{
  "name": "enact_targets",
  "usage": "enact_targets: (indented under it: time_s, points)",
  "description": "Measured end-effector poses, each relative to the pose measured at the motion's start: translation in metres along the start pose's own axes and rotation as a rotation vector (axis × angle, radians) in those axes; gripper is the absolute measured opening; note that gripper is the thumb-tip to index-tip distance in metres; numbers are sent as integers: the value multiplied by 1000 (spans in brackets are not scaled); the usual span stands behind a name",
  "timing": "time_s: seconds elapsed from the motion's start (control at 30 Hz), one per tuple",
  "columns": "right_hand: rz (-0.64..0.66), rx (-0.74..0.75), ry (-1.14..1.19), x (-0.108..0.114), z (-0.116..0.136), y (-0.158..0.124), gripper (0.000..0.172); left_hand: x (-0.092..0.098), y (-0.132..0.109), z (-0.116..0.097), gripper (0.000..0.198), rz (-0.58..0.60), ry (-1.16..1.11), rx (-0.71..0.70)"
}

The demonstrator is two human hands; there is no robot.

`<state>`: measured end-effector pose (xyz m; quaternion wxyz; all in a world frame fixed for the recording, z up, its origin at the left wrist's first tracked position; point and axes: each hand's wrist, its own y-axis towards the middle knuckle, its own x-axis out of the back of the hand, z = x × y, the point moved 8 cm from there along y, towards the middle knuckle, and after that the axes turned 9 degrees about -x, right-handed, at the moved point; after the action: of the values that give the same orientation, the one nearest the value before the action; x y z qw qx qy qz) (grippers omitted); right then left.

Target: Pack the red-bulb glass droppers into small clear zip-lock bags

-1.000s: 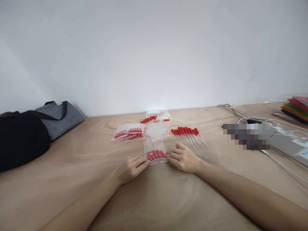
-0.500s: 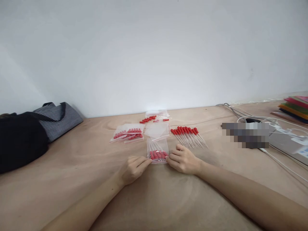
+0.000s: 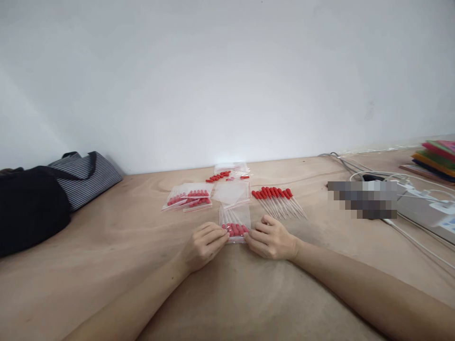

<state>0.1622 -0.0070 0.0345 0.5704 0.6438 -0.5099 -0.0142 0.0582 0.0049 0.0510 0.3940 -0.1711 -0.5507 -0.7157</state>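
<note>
A clear zip-lock bag (image 3: 232,213) lies flat on the table in front of me, its zip edge towards me. Inside it are several droppers with red bulbs (image 3: 235,230), bulbs at the near end. My left hand (image 3: 206,244) pinches the bag's near left corner, fingers closed. At the near right corner my right hand (image 3: 270,239) grips the same edge, its fingers curled. Just beyond the bag is a stack of clear zip-lock bags (image 3: 232,192). Loose red-bulbed droppers (image 3: 279,201) lie in a row to the right.
Filled bags of droppers (image 3: 190,196) overlap at the left. Loose red bulbs (image 3: 218,176) and another clear bag (image 3: 232,167) lie near the wall. A striped bag (image 3: 87,177) is far left; cables (image 3: 419,241), a laptop (image 3: 419,213) and coloured packets (image 3: 437,158) are right.
My left hand has slid slightly right along the bag's near edge, covering more of its corner. The bag has shifted a little to the right. My right hand has barely moved.
</note>
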Motion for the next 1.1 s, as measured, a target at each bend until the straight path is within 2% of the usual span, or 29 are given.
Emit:
enact_targets:
  time_s: [0.37, 0.53, 0.67, 0.83, 0.93, 1.03, 1.1]
  points:
    - [7, -21, 56, -7, 6, 3, 25, -11, 6, -4, 12, -11, -7, 27]
    - [12, -22, 49, -6, 8, 7, 25, -15, 10, -9, 13, 7, 24, -19]
    - [18, -11, 49, -4, 6, 5, 28, -13, 5, -9, 13, 16, 51, -40]
    - [54, -66, 25, -1, -5, 0, 23, -9, 2, -5, 18, 63, 112, -11]
    - [38, -83, 14, 2, -8, -2, 24, -4, 1, -4, 17, 50, 118, 1]
    - [35, -78, 33, 2, -9, -3, 26, 3, -2, 1, 5, 12, 2, 102]
    - [51, -55, 73, 1, -7, -3, 27, 2, -9, 17, 14, 12, -92, 321]
